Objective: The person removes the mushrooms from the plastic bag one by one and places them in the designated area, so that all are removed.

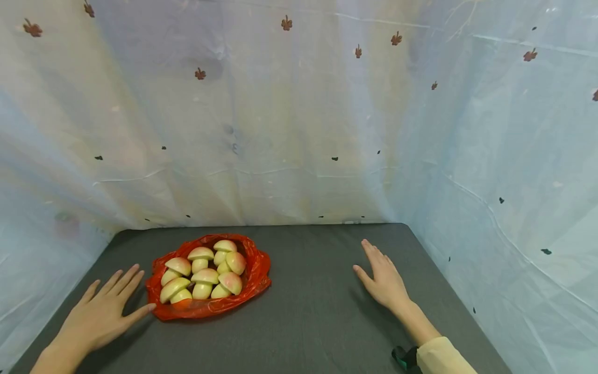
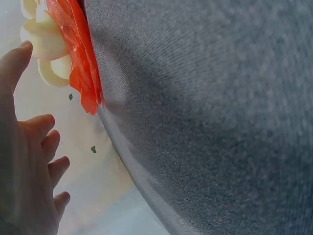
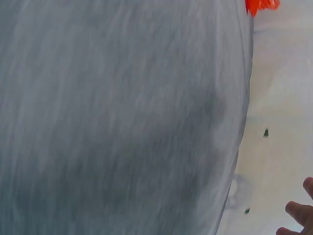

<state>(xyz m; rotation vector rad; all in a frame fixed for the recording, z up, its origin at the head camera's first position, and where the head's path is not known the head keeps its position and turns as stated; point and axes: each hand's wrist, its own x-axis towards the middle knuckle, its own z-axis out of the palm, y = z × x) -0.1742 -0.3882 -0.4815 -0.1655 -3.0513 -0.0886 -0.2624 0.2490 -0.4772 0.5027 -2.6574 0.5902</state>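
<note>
A red plastic bag (image 1: 254, 265) lies with its mouth wide and its rim folded down, on the left part of the dark grey table. Inside it sit several mushroom-shaped pieces (image 1: 204, 275), pale yellow-green with pinkish caps. My left hand (image 1: 100, 314) is spread beside the bag, the thumb tip close to its near left rim; whether they touch I cannot tell. In the left wrist view the bag (image 2: 80, 54) and pale pieces (image 2: 44, 39) show beyond the thumb. Well to the right, my right hand (image 1: 385, 283) hovers over the table, fingers extended, holding nothing.
The grey table (image 1: 308, 311) has a cloth-like surface and rounded far corners. Whitish translucent sheeting (image 1: 299, 119) with brown leaf prints hangs behind it and at both sides. A dark band (image 1: 405, 358) is at the right wrist, by a pale yellow sleeve (image 1: 444, 356).
</note>
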